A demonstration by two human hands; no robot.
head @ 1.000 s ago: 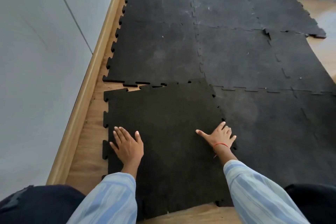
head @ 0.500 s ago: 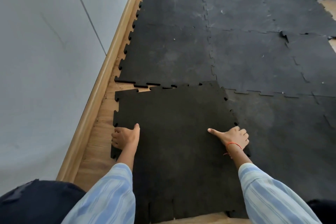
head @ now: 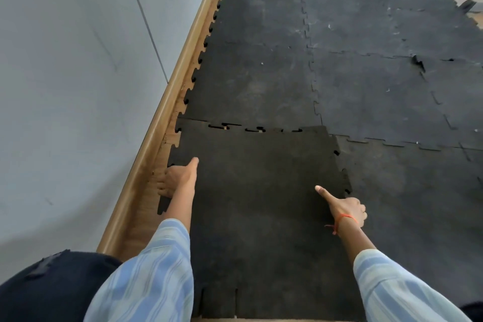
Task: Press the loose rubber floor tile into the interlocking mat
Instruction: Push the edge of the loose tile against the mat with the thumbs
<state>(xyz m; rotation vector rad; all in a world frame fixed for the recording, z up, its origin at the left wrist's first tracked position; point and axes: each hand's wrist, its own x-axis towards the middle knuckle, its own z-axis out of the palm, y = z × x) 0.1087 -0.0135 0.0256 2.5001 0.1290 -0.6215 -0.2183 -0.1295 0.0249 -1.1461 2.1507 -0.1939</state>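
The loose black rubber tile (head: 256, 198) lies at the near left corner of the interlocking mat (head: 261, 81). Its far edge sits against the mat's teeth with small gaps showing, and its right edge overlaps the neighbouring tile. My left hand (head: 177, 180) grips the tile's left edge, fingers curled under it and thumb on top. At the tile's right edge my right hand (head: 342, 206) holds on in the same way, thumb stretched across the top and fingers wrapped around the edge.
A grey wall (head: 65, 86) with a wooden skirting board (head: 156, 125) runs along the left. A strip of bare wooden floor (head: 146, 198) lies between skirting and tile. One seam (head: 418, 63) at the far right of the mat is lifted. My dark-clothed knee (head: 52, 287) is at bottom left.
Both hands went from lying flat on the tile to gripping its left and right edges. The tile has shifted toward the wall and up against the mat's toothed edge.
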